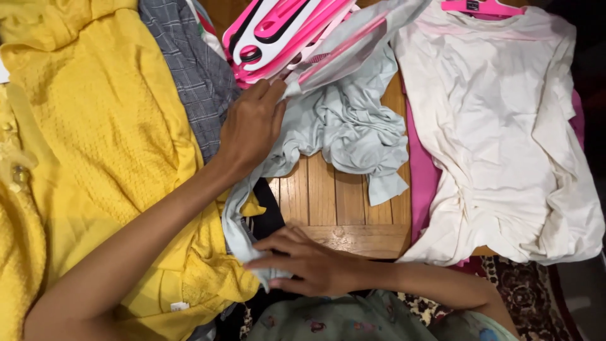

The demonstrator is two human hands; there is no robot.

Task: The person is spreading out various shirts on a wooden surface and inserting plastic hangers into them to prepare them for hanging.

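Note:
A pale blue-grey garment (pixel 353 123) lies crumpled across a wooden slatted table (pixel 338 202). My left hand (pixel 249 126) pinches its upper edge near a pink hanger (pixel 341 47) that is partly inside the cloth. My right hand (pixel 303 259) grips the garment's lower end at the table's front edge. A pile of pink and white hangers (pixel 278 31) lies just above my left hand.
A yellow knitted garment (pixel 95 145) covers the left side, with a grey checked one (pixel 196 69) beside it. On the right lies a cream top (pixel 505 132) on a pink hanger (pixel 483 7), over pink cloth (pixel 421 177). A patterned rug (pixel 524 297) shows at lower right.

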